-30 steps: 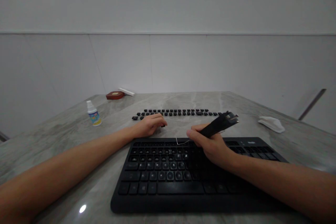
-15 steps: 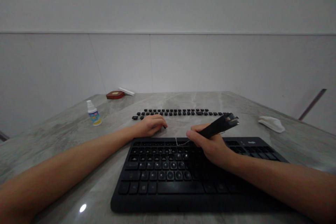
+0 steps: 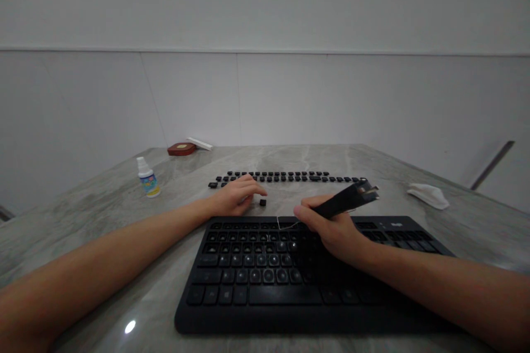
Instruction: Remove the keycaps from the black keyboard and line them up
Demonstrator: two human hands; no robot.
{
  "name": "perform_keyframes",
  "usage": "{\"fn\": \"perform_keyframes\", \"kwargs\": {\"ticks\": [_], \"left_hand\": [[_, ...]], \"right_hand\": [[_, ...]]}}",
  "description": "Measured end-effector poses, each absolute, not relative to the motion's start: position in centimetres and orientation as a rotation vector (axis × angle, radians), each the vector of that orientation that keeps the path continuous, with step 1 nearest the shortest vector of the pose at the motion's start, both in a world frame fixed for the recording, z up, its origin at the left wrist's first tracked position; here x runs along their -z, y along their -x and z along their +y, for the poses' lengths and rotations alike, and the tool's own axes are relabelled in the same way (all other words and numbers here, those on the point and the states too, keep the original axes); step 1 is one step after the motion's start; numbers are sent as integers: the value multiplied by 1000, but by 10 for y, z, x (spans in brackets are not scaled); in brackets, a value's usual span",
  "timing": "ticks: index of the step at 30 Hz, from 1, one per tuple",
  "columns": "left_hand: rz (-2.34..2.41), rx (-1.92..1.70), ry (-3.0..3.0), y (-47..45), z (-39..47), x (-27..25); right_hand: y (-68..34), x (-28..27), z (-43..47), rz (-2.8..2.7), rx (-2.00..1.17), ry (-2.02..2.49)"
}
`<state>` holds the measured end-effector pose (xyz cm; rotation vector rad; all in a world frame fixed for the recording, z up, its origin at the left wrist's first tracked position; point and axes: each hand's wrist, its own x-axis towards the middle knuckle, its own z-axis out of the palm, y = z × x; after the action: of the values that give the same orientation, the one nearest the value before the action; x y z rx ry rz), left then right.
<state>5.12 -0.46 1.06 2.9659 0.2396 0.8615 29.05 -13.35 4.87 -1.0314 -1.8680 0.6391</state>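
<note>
A black keyboard [image 3: 284, 294] lies on the table, with its upper key rows stripped of caps and its lower keys in place. My right hand [image 3: 331, 226] is wrapped round the black handle of a wire keycap puller [image 3: 342, 200]; its thin wire end rests over the top key row. Beyond the keyboard's back edge, my left hand [image 3: 238, 194] is open, its index finger stretched out. A loose black keycap [image 3: 263, 202] lies on the table just below that fingertip, apart from it. Behind the hand, removed keycaps [image 3: 282, 178] stand in two rows, with a few more at the left.
At the left stands a white spray bottle [image 3: 148, 179] with a colourful label. A reddish-brown case [image 3: 181, 149] and a white flat strip [image 3: 199, 144] lie at the back. To the right is a folded white cloth [image 3: 428, 196]. A wall [image 3: 290, 99] rises behind the table.
My left hand has let go of the keycap, which now lies on the table. Its fingers have lifted and straightened. My right hand and the puller have stayed nearly still.
</note>
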Motion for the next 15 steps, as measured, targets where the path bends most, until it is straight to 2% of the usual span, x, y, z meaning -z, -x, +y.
{"fn": "perform_keyframes", "kwargs": {"ticks": [7, 15], "left_hand": [[150, -752, -3007, -52, -4, -14], [175, -793, -2995, -55, -6, -15]], "right_hand": [[-290, -47, -132, -1867, -626, 1030], [-291, -50, -133, -1910, -595, 1031]]}}
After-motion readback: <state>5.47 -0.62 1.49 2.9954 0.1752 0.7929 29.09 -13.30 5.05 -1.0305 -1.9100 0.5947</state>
